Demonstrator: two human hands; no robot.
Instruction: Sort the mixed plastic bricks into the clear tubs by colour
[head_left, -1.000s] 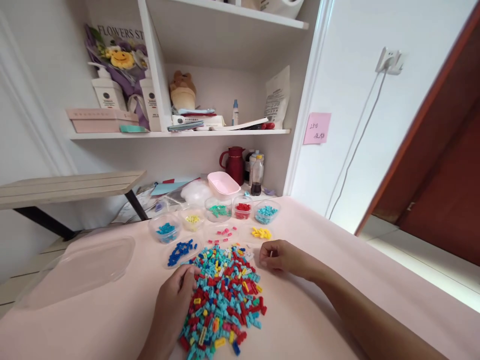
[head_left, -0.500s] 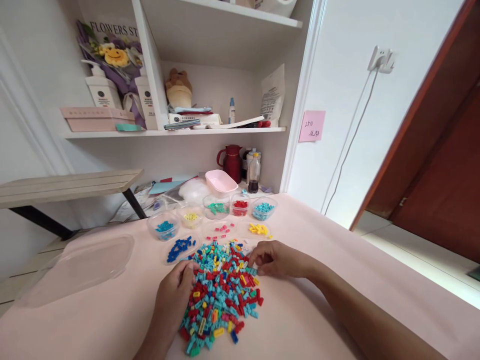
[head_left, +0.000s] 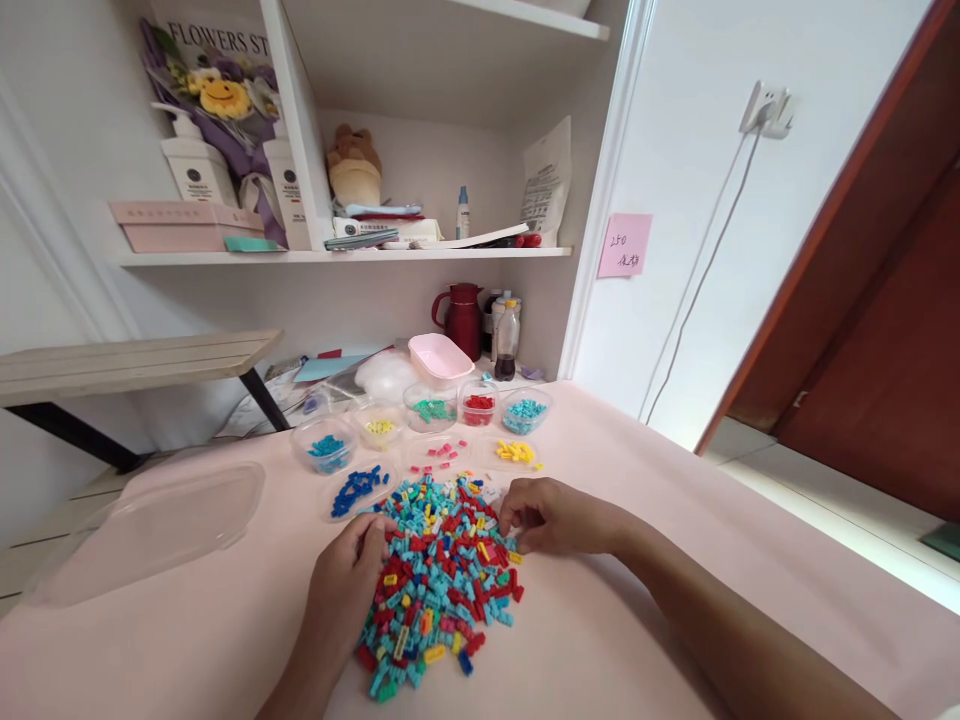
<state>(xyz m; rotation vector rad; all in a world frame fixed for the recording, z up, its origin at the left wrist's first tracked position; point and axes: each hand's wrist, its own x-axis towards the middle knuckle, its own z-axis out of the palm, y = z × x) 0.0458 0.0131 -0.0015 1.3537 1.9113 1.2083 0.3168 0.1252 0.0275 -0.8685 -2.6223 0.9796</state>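
Note:
A heap of small mixed bricks [head_left: 439, 580], mostly turquoise and red with some yellow and blue, lies on the pale pink table [head_left: 637, 560]. My left hand [head_left: 349, 580] rests against the heap's left edge, fingers curled onto the bricks. My right hand [head_left: 547, 515] sits at the heap's upper right edge, fingertips pinched among the bricks; whether a brick is between them is hidden. Behind the heap stand small clear cups [head_left: 431, 405] of sorted bricks: blue, yellow, green, red, turquoise. Flat clear lids hold dark blue bricks [head_left: 358, 487], pink bricks [head_left: 441, 452] and yellow bricks [head_left: 514, 452].
A large clear plastic lid [head_left: 150, 530] lies at the left of the table. A pink tub [head_left: 439, 358], a red jug [head_left: 461, 315] and bottles stand at the back by the shelf unit [head_left: 337, 255]. A wooden bench [head_left: 127, 365] is at the left, a brown door [head_left: 877, 300] at the right.
My right hand has slid left from beside the heap onto its upper right edge, fingers dipping into the bricks. The left hand has barely shifted. The view has tilted slightly.

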